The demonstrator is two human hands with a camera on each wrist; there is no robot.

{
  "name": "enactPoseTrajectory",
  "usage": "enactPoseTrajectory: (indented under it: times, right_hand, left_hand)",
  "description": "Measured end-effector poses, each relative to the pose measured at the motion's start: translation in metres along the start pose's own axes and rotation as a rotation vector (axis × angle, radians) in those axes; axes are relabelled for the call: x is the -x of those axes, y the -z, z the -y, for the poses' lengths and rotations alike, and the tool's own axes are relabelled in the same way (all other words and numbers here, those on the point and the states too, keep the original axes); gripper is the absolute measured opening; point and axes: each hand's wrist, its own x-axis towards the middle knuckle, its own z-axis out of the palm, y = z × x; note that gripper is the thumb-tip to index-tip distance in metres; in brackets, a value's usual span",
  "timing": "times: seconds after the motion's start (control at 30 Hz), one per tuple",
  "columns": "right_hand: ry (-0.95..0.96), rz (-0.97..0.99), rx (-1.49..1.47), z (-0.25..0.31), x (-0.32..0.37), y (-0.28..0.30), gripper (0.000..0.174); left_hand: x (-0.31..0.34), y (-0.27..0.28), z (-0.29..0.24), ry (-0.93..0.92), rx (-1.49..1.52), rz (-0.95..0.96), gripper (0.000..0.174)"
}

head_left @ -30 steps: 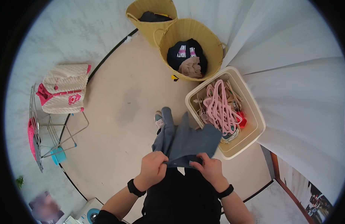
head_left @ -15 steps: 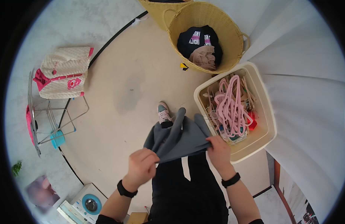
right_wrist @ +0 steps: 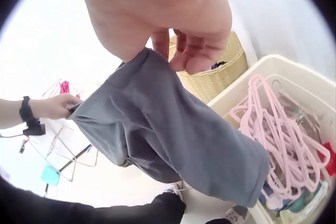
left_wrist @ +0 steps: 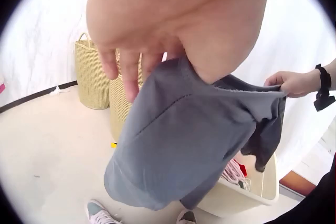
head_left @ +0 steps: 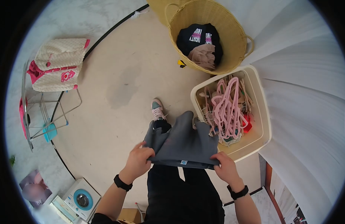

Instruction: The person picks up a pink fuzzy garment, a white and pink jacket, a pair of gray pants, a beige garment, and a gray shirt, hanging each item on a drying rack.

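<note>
A grey garment [head_left: 183, 143] hangs spread between both hands in front of the person's legs, a small label showing at its near edge. The left hand [head_left: 139, 160] pinches one end of that edge, and the right hand [head_left: 226, 168] pinches the other. In the left wrist view, the thumb and fingers of the left hand [left_wrist: 178, 24] grip the grey fabric [left_wrist: 173, 134] at its top edge. From the right wrist, the right hand [right_wrist: 163, 19] holds the opposite corner of the fabric [right_wrist: 173, 124], whose lower part hangs beside the bin of hangers.
A cream bin [head_left: 267, 127] with pink hangers [head_left: 230, 108] stands at the right, touching or close to a wicker basket [head_left: 236, 41] holding dark and brown clothes. At the left are a drying rack [head_left: 45, 130], a cream-and-pink garment [head_left: 58, 67] and a toy washing machine [head_left: 81, 199].
The hands have moved apart, drawing the garment's near edge wide and nearly straight; the label now shows. The camera view has shifted, with the baskets higher in the picture.
</note>
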Motion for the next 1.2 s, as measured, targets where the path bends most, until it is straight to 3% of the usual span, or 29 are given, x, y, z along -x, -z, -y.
enactPoseTrajectory:
  times: [0.07,0.1,0.17,0.23,0.3,0.43,0.5,0.6,0.63,0.67,0.73,0.77,0.8,0.87,0.93,1.0,1.13,1.2]
  right_hand:
    - [-0.091,0.352,-0.091,-0.020,-0.014,-0.005,0.030]
    - [-0.096,0.342,-0.085,-0.030,-0.025,-0.009,0.030]
    - [-0.262,0.492,-0.380,-0.054,-0.050,-0.020,0.027]
    - [-0.380,0.320,-0.402,-0.088,-0.079,-0.038,0.026]
    - [-0.353,0.017,-0.118,-0.131,-0.105,-0.060,0.035]
    - [-0.464,-0.169,0.023,-0.172,-0.149,-0.089,0.052]
    - [-0.345,-0.257,-0.087,-0.182,-0.167,-0.109,0.066]
    - [-0.363,-0.288,-0.080,-0.163,-0.176,-0.126,0.070]
    - [-0.310,-0.327,-0.057,-0.154,-0.179,-0.126,0.059]
    - [-0.312,-0.336,-0.062,-0.141,-0.177,-0.123,0.059]
    - [-0.503,-0.153,0.080,-0.114,-0.161,-0.116,0.044]
    - [-0.477,-0.286,0.139,-0.108,-0.154,-0.121,0.035]
    - [-0.477,-0.286,0.146,-0.103,-0.144,-0.115,0.035]
    - [-0.435,-0.400,-0.033,-0.081,-0.125,-0.097,0.034]
    - [-0.362,-0.392,-0.026,-0.070,-0.105,-0.079,0.029]
    - [-0.042,-0.458,-0.292,-0.054,-0.090,-0.057,0.024]
    - [-0.040,-0.392,-0.434,-0.006,-0.075,-0.019,0.020]
    - [-0.136,-0.306,-0.818,0.020,-0.070,-0.009,0.021]
  left_hand:
    - [-0.003,-0.001,-0.011,-0.017,0.127,0.012,0.018]
    - [-0.005,0.004,-0.022,0.047,0.200,0.088,0.017]
    - [-0.011,0.000,-0.032,0.108,0.321,0.157,0.014]
    - [-0.018,0.001,-0.045,0.124,0.379,0.151,0.013]
    - [-0.025,-0.004,-0.053,0.157,0.434,0.117,0.011]
    - [-0.033,-0.011,-0.071,0.258,0.412,0.070,0.003]
    - [-0.030,-0.011,-0.073,0.276,0.380,0.088,0.005]
    - [-0.021,-0.009,-0.071,0.302,0.354,0.100,0.012]
    - [-0.019,-0.008,-0.068,0.319,0.331,0.079,0.011]
    - [-0.018,-0.006,-0.065,0.333,0.309,0.058,0.011]
    - [-0.017,0.002,-0.060,0.346,0.262,0.021,0.010]
    - [-0.017,0.004,-0.060,0.364,0.221,-0.019,0.010]
    - [-0.019,0.006,-0.061,0.364,0.228,-0.020,0.010]
    - [-0.023,0.016,-0.060,0.385,0.245,-0.113,0.010]
    - [-0.026,0.022,-0.059,0.390,0.265,-0.151,0.011]
    - [-0.031,0.025,-0.059,0.356,0.280,-0.219,0.012]
    - [-0.033,0.021,-0.055,0.346,0.350,-0.333,0.013]
    - [-0.031,0.014,-0.047,0.376,0.358,-0.358,0.014]
